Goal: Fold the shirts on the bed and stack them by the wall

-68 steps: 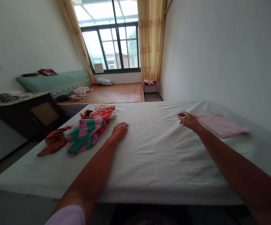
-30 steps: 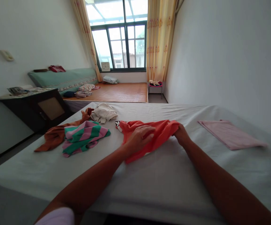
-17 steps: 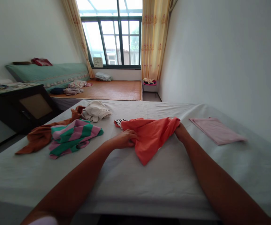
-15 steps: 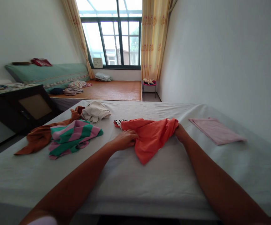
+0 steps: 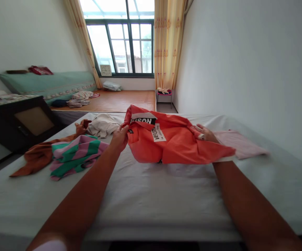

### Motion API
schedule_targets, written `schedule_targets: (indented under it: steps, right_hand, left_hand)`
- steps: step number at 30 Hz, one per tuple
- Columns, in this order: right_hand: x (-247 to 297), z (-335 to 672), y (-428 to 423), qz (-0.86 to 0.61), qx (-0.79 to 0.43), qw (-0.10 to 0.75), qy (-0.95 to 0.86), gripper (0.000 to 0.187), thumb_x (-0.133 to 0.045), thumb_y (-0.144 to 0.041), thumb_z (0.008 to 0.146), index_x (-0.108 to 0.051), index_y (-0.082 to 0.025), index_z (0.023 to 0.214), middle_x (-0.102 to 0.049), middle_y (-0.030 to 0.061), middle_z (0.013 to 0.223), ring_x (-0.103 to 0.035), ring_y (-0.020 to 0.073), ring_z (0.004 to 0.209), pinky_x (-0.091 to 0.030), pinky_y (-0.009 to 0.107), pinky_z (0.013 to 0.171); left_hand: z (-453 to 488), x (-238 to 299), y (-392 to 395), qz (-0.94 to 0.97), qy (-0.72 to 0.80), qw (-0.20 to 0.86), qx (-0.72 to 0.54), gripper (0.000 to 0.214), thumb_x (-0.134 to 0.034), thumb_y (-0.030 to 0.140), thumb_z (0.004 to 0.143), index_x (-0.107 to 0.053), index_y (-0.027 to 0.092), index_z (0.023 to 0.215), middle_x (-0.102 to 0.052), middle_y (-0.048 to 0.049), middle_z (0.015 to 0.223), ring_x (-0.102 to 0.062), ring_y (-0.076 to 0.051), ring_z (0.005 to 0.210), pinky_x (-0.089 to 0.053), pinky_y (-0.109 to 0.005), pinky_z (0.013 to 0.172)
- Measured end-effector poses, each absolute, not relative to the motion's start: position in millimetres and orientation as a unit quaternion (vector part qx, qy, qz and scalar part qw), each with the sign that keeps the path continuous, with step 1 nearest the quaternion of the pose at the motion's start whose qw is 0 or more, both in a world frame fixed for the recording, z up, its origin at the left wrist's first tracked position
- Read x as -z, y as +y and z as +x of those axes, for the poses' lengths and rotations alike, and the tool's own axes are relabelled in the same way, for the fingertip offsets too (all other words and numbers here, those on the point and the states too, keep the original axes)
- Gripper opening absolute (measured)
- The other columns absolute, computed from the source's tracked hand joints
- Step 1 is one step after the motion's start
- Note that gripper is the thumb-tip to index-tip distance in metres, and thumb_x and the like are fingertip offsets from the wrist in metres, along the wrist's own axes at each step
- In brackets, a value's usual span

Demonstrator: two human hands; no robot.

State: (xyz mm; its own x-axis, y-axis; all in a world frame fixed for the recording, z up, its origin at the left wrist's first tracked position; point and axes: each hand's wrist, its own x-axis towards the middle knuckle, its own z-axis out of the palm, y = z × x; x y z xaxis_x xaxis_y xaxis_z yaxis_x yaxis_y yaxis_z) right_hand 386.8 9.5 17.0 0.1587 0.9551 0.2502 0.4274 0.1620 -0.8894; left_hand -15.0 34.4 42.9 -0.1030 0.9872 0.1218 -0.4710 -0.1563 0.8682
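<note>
Orange-red garment [image 5: 177, 150]: printed with white lettering on black and with black lettering on white. Sheet [image 5: 153, 205]: plain white. Near the sheet's left edge: rust-brown garment [image 5: 37, 156]; beside it, striped garment [image 5: 75, 155], banded in green and pink. Near its far left corner: cream garment [image 5: 102, 124]. Towards its right edge: pale pink cloth [image 5: 245, 144]. Right-hand curtain [image 5: 166, 42]: yellow, patterned with darker motifs.

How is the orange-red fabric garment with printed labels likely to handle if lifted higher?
Likely floppy: the orange-red fabric garment creases and buckles between the left hand and right hand. Probably light, since its cloth looks thin. Its white-edged end may flap, hanging loosely.
</note>
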Motion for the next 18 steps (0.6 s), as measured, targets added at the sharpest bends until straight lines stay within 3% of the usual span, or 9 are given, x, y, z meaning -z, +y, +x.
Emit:
schedule_targets:
  steps: [3,6,9,12,14,18]
  right_hand:
    - [-8,400,14,-0.597,-0.287,0.544,-0.516,0.044,-0.057,-0.056,0.077,-0.056,-0.03,0.112,-0.061,0.0062,0.122,-0.061,0.0219,0.107,-0.056,0.034,0.077]
    - [-5,409,9,-0.579,-0.306,0.576,-0.49,0.042,-0.056,-0.056,0.079,-0.06,-0.025,0.107,-0.062,0.0074,0.123,-0.059,0.0221,0.111,-0.053,0.034,0.082]
    - [-1,407,4,-0.609,-0.289,0.495,-0.548,0.047,-0.061,-0.057,0.076,-0.064,-0.02,0.104,-0.067,0.0114,0.115,-0.062,0.0245,0.106,-0.051,0.036,0.086]
    - [8,401,4,-0.651,-0.245,0.383,-0.608,0.063,-0.077,-0.052,0.062,-0.064,-0.018,0.113,-0.069,0.0126,0.111,-0.063,0.0279,0.103,-0.049,0.04,0.091]
    - [15,401,7,-0.649,-0.235,0.345,-0.636,0.067,-0.082,-0.045,0.054,-0.065,-0.019,0.113,-0.071,0.0096,0.104,-0.064,0.029,0.1,-0.049,0.04,0.091]
    - [27,408,16,-0.61,-0.314,0.408,-0.602,0.036,-0.078,-0.041,0.059,-0.07,-0.019,0.087,-0.071,0.0023,0.069,-0.068,0.0242,0.075,-0.055,0.036,0.073]
  left_hand:
    - [-38,-20,47,0.358,0.436,0.531,-0.633,0.041,-0.068,0.025,0.077,-0.051,0.023,0.113,-0.063,-0.0007,0.093,-0.065,-0.011,0.074,-0.051,-0.024,0.071]
    - [-52,-9,48,0.452,0.517,0.487,-0.539,0.047,-0.067,0.036,0.077,-0.051,0.026,0.12,-0.061,-0.0046,0.107,-0.066,-0.015,0.083,-0.051,-0.028,0.072]
    - [-48,-6,43,0.618,0.595,0.355,-0.373,0.056,-0.065,0.049,0.076,-0.055,0.023,0.124,-0.063,-0.0075,0.1,-0.065,-0.023,0.088,-0.05,-0.034,0.076]
    - [-35,-3,33,0.735,0.603,0.197,-0.238,0.066,-0.063,0.053,0.074,-0.052,0.021,0.132,-0.064,-0.0087,0.1,-0.062,-0.026,0.096,-0.047,-0.037,0.087]
    - [-26,-1,27,0.784,0.568,0.161,-0.192,0.071,-0.065,0.047,0.073,-0.048,0.023,0.138,-0.063,-0.009,0.109,-0.061,-0.025,0.099,-0.046,-0.036,0.089]
    - [-20,-1,23,0.843,0.48,0.154,-0.186,0.056,-0.058,0.021,0.071,-0.06,0.023,0.127,-0.063,-0.006,0.107,-0.061,-0.019,0.094,-0.047,-0.029,0.088]
